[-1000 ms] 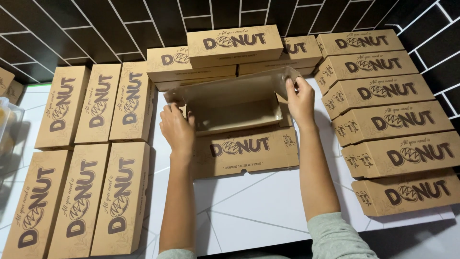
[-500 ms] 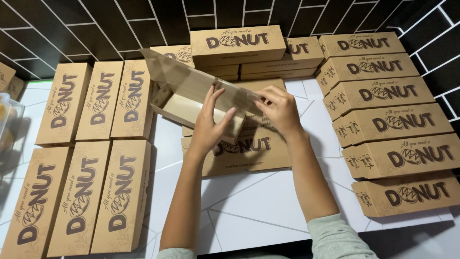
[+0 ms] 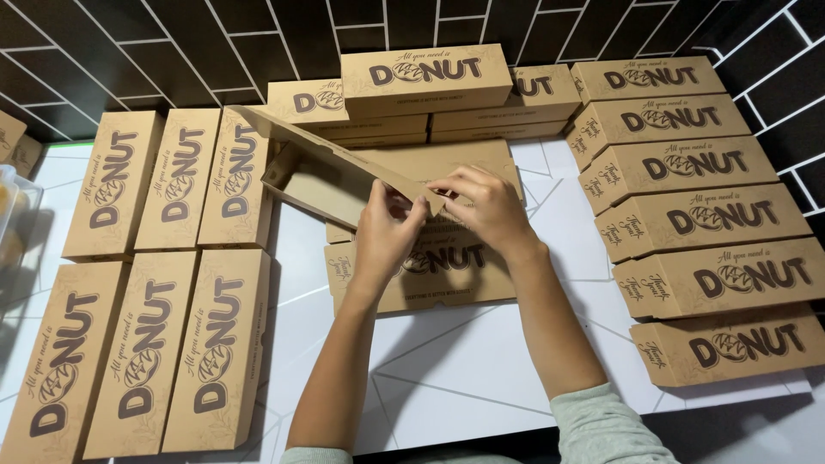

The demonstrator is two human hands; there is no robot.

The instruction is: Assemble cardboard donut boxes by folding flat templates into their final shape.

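While the fingertips of the right hand (image 3: pixel 485 206) are pinched together on the near end flap of the open box (image 3: pixel 331 176), the left hand (image 3: pixel 387 236) is closed on that same end from just below, thumb and fingers clamped on the cardboard edge. That box is held tilted above the white table (image 3: pixel 447 369), and its long axis runs from the fingers away to the far left, so the rest of it lies up and left of both hands, with the left hand a bit nearer its body. Nothing can be seen inside it; the tray part looks bare, with the lid flap raised along its far side. Right under the hands a closed brown box (image 3: pixel 421 266) is lying flat with its long side left to right. Further out, two rows of closed boxes (image 3: pixel 146 283) are laid lengthwise on the left, a stepped column of them (image 3: pixel 696 223) is stacked on the right, and a few more (image 3: pixel 430 86) are piled against the dark tiled wall (image 3: pixel 129 60) at the far side. What's in those can't be told.
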